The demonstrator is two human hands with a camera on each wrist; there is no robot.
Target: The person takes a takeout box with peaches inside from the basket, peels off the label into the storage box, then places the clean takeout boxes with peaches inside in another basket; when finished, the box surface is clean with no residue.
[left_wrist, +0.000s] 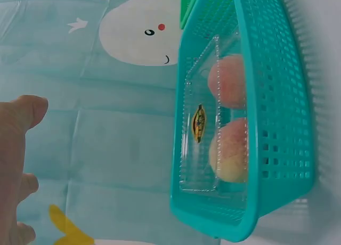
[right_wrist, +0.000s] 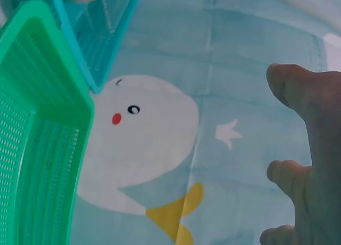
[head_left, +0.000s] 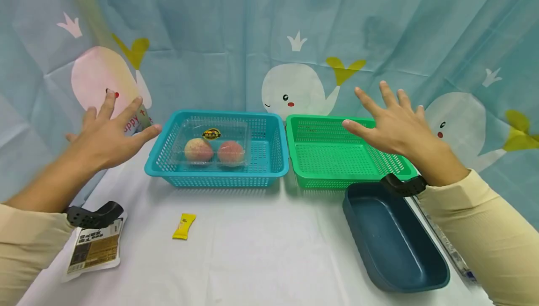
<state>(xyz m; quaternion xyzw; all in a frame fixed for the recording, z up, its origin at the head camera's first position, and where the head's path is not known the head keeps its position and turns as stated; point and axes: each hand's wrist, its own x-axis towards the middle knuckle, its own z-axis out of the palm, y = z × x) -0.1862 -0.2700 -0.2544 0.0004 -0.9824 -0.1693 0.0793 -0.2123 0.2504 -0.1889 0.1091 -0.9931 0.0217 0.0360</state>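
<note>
Left hand (head_left: pixel 107 138) and right hand (head_left: pixel 392 129) hung raised, fingers spread, holding nothing. Nearest stood the blue basket (head_left: pixel 223 181) and green basket (head_left: pixel 326 182), side by side on the cloth (head_left: pixel 261 250). We judged both light, stiff, best held at both ends; the blue one's peaches (head_left: pixel 199 150) looked bruisable.

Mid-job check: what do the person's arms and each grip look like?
The left sleeve and right sleeve are plain beige. At their ends, the left wristband and right wristband are black and curved. The left grip and right grip wear no gloves. No cables show.
</note>
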